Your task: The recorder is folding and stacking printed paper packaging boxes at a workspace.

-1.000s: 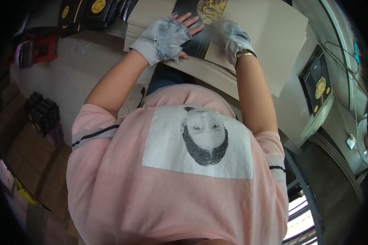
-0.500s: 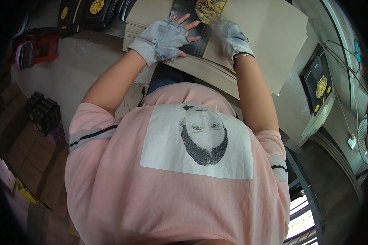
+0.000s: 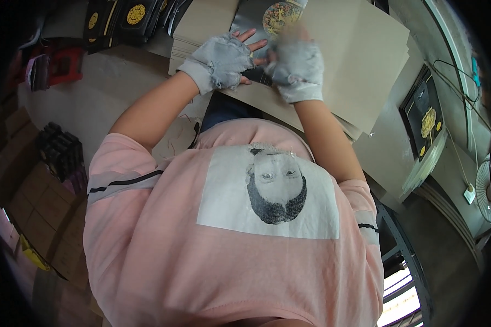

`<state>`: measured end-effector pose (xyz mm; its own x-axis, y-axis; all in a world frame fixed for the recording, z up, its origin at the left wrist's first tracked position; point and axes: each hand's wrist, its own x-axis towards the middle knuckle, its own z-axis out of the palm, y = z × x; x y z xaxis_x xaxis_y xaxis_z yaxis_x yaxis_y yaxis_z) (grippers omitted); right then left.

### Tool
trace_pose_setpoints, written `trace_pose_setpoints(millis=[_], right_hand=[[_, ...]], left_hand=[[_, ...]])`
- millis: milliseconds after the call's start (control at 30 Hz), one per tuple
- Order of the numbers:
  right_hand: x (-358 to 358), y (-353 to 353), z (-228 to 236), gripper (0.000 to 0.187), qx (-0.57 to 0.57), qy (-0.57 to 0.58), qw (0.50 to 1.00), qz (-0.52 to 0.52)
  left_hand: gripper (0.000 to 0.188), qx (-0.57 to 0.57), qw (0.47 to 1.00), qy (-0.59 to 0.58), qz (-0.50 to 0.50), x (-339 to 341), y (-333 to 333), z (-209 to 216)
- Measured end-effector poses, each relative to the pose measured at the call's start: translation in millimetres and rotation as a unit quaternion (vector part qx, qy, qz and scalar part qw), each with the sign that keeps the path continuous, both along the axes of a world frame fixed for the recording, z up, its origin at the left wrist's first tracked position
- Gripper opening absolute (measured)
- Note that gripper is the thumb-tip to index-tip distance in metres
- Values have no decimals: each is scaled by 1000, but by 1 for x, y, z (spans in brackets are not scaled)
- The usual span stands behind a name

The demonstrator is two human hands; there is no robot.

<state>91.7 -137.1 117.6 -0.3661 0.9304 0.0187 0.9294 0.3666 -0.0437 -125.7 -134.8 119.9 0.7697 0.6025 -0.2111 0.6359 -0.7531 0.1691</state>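
My left hand (image 3: 222, 60), in a worn grey fingerless glove, lies on a black printed sheet (image 3: 251, 16) with its fingers spread. On that sheet is a round gold and multicoloured emblem (image 3: 282, 17). Beside it, my right hand (image 3: 297, 68), in a matching glove, is over the sheet's right part. Its fingers are smeared by motion, and it covers part of the sheet. Beneath both hands is a stack of large beige cardboard sheets (image 3: 360, 60), whose edges do not line up.
Black items with gold medallions (image 3: 136, 14) stand at the far left. A red plastic crate (image 3: 65, 64) is left of the table (image 3: 131, 73). To the right lie a black panel with gold emblems (image 3: 426, 114), some cables (image 3: 450, 82) and a white fan (image 3: 486, 188).
My right hand has moved left, from the bare cardboard onto the black sheet, close to my left hand. The left hand has stayed nearly in place, fingers still spread.
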Motion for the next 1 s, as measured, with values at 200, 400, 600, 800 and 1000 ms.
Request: trace_pose_setpoints(millis=[200,400,600,800,1000], right_hand=[[-8,-22,-19,72,-34,6,999,35],[-12,-20,-8,79,-74,-7,997,26],[-12,-16,-9,82,-95,-1,995,23],[-15,-15,-6,81,-128,-4,992,22],[-9,-16,-11,82,-152,24,988,0]], left_hand=[[59,-13,993,-116,6,-7,1,-9],[63,-73,947,-255,182,-2,31,-36],[77,88,975,-12,204,29,70,-44],[79,116,964,-13,240,46,152,-55],[78,95,964,72,236,77,233,-9]])
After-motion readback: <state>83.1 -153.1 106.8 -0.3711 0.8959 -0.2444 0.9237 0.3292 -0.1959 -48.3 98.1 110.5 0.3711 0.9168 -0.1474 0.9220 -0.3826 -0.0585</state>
